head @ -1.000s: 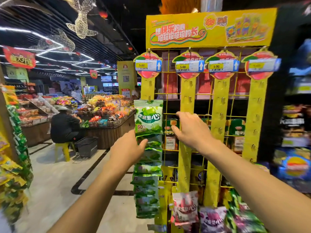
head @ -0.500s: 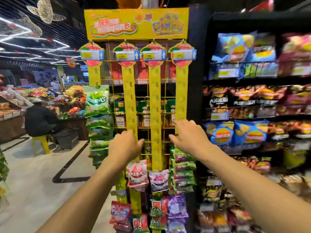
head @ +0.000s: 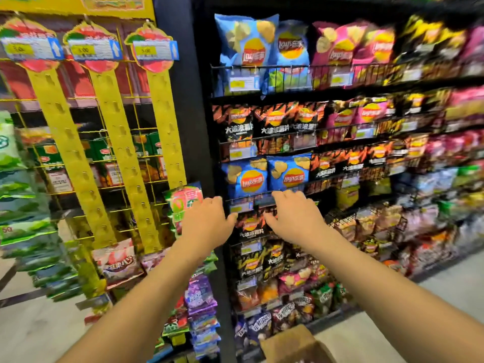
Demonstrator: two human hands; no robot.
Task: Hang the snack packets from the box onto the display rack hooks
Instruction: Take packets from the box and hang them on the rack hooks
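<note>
The yellow display rack (head: 123, 153) with hook strips fills the left of the head view. Snack packets hang low on it: green ones (head: 23, 205) at the far left, a pink packet (head: 117, 260) and purple ones (head: 200, 294) lower down. A brown cardboard box (head: 290, 344) sits on the floor at the bottom, its flap up. My left hand (head: 208, 221) is stretched forward just right of the rack, fingers loosely apart, holding nothing. My right hand (head: 293, 216) reaches out beside it in front of the chip shelves, also with nothing in it.
A tall black shelf unit (head: 340, 153) packed with chip bags stands right of the rack, with a black post (head: 183, 100) between them. Pale floor (head: 450, 284) shows at the lower right and lower left.
The view has swung right and down: the rack slid to the left, the chip shelves and the box came into view. Both hands stay outstretched and hold nothing.
</note>
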